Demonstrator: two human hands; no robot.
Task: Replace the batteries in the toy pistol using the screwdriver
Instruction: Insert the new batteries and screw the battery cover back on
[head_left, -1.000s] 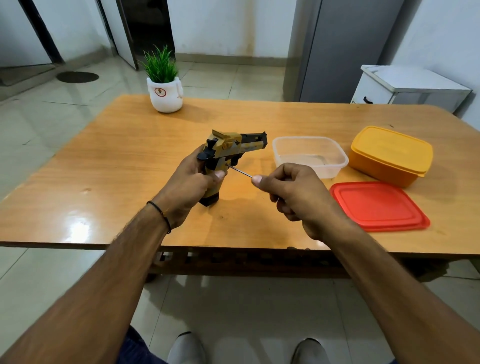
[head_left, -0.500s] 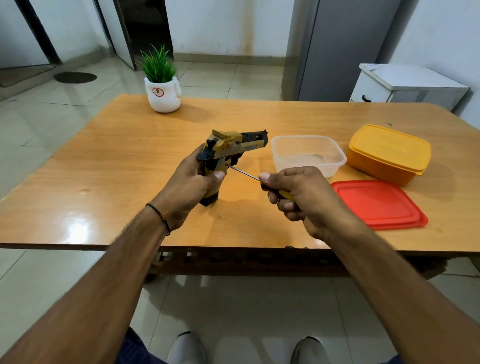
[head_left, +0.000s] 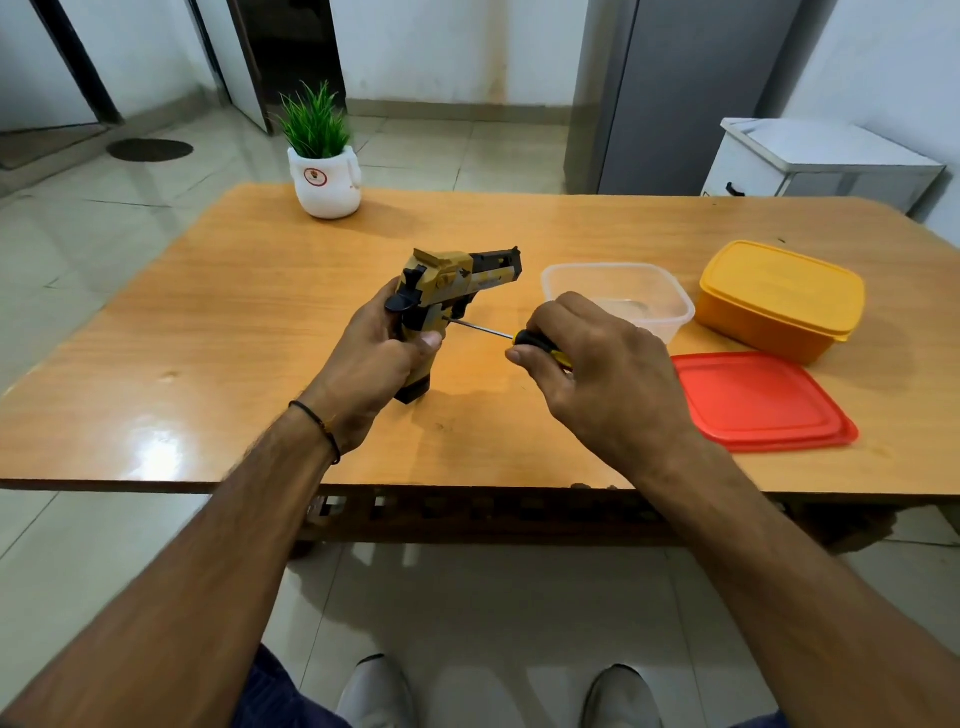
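the toy pistol (head_left: 451, 291) stands grip-down above the table (head_left: 208, 322), clasped by the left hand (head_left: 371, 358); the screwdriver (head_left: 511, 338) shaft runs from its grip toward 4 o'clock, fingers of the right hand (head_left: 602, 374) pinching the handle.

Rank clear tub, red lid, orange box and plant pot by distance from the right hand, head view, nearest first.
From the right hand:
1. Clear tub, just behind it.
2. Red lid, flat on the table to its right.
3. Orange box, lidded, farther right and back.
4. Plant pot, far left edge of the table.
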